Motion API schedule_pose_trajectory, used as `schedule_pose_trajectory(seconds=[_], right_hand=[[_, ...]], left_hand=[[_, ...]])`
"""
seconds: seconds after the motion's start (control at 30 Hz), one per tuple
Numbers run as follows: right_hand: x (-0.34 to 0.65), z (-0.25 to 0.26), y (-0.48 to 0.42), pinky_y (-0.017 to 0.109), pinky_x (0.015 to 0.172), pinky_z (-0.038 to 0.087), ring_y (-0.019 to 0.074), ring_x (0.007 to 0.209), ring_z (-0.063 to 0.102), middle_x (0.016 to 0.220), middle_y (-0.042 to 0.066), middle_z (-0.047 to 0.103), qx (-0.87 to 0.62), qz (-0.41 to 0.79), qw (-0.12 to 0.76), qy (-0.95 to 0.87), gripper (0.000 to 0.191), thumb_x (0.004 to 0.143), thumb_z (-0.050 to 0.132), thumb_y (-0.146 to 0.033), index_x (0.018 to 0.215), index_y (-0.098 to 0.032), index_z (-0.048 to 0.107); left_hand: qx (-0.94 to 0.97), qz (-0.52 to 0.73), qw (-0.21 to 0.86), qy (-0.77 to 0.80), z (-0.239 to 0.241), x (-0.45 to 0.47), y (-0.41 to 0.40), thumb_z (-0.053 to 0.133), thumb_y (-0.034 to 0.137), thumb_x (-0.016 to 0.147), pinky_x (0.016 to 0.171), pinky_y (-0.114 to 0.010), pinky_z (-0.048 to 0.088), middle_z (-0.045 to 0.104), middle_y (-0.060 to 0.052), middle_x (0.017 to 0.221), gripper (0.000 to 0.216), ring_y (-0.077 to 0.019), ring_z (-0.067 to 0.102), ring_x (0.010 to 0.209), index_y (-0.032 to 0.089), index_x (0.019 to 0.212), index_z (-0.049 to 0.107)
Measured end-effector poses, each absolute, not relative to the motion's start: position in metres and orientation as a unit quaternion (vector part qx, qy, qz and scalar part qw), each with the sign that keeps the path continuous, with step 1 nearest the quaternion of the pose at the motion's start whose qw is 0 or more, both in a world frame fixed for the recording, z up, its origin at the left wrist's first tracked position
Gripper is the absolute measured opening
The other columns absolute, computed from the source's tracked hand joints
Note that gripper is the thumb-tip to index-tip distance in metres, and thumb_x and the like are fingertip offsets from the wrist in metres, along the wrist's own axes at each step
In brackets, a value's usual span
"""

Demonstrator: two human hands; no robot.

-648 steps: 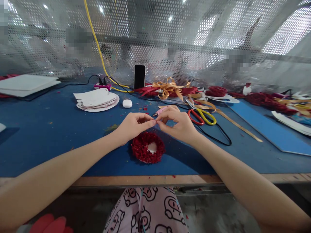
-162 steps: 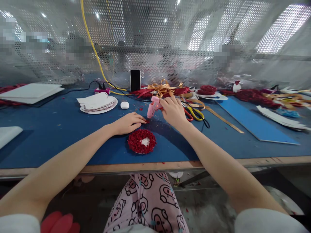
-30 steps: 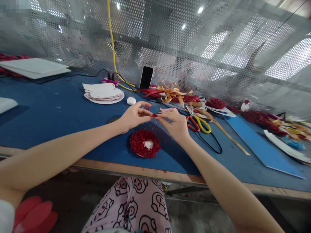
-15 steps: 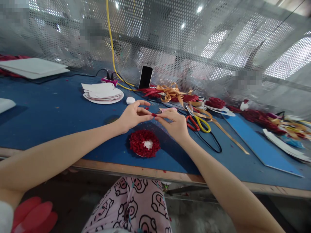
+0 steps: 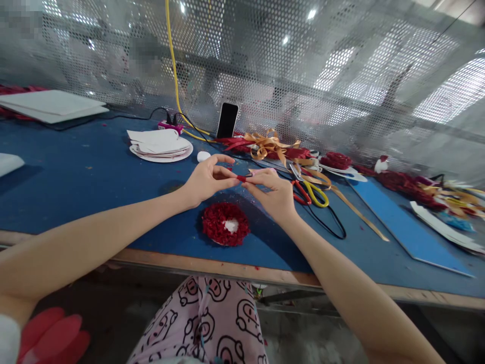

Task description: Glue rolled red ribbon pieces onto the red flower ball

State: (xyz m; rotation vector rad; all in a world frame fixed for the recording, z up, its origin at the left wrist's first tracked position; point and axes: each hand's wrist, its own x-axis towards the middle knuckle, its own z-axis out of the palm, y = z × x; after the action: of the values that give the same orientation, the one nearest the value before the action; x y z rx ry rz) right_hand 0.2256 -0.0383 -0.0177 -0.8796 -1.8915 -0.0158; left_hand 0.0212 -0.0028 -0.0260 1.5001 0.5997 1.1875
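Between the fingertips of both hands is a small dark-red strip [image 5: 241,178], probably fabric or ribbon. My left hand [image 5: 208,179] pinches its left end with thumb and finger, the other fingers curled above. My right hand [image 5: 273,192] pinches the right end the same way. Just below them, a round dark-red ruffled rosette [image 5: 215,225] with a white centre lies on the blue table [image 5: 94,177]. To the right of my right hand lie scissors [image 5: 317,194] with one red and one yellow handle.
Behind my hands are a stack of white paper discs [image 5: 161,146], a small white case [image 5: 203,156], and an upright phone [image 5: 228,120]. Gold ribbon [image 5: 271,146] lies tangled at the back. A blue board [image 5: 405,222] rests at the right. Perforated metal mesh [image 5: 257,65] stands behind the table.
My fingertips have drawn very slightly apart, so a little more of the red strip shows between them. Nothing else on the table has moved.
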Motion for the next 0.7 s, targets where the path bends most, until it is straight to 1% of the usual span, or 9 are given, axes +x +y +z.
schedule_pose_trajectory(seconds=[0.27, 0.5, 0.7], right_hand=[[0.2244, -0.0152, -0.0412, 0.041, 0.084, 0.055, 0.0198, 0.084, 0.067, 0.080, 0.000, 0.077, -0.362, -0.015, 0.494, -0.791, 0.008, 0.086, 0.073, -0.023, 0.087, -0.028, 0.079], [0.2263, -0.0166, -0.0383, 0.045, 0.088, 0.052, 0.0213, 0.083, 0.067, 0.078, 0.000, 0.076, -0.374, -0.028, 0.468, -0.800, 0.007, 0.085, 0.072, -0.026, 0.081, -0.028, 0.077], [0.2256, -0.0165, -0.0381, 0.041, 0.083, 0.050, 0.0189, 0.075, 0.064, 0.075, -0.001, 0.075, -0.367, -0.053, 0.437, -0.819, 0.009, 0.086, 0.070, -0.024, 0.080, -0.026, 0.075]], left_hand=[[0.662, 0.503, 0.507, 0.228, -0.0263, 0.0200, -0.0031, 0.084, 0.024, 0.070, 0.078, -0.029, 0.055, 0.075, -0.003, 0.081, 0.052, -0.0153, 0.072, 0.078, 0.015, 0.112, 0.055], [0.705, 0.487, 0.453, 0.245, -0.0263, 0.0179, -0.0050, 0.080, 0.023, 0.073, 0.081, -0.031, 0.056, 0.075, -0.003, 0.082, 0.049, -0.0178, 0.073, 0.082, 0.016, 0.115, 0.056], [0.741, 0.476, 0.397, 0.259, -0.0275, 0.0164, -0.0055, 0.077, 0.022, 0.075, 0.083, -0.033, 0.056, 0.074, -0.003, 0.083, 0.048, -0.0194, 0.074, 0.082, 0.016, 0.118, 0.056]])
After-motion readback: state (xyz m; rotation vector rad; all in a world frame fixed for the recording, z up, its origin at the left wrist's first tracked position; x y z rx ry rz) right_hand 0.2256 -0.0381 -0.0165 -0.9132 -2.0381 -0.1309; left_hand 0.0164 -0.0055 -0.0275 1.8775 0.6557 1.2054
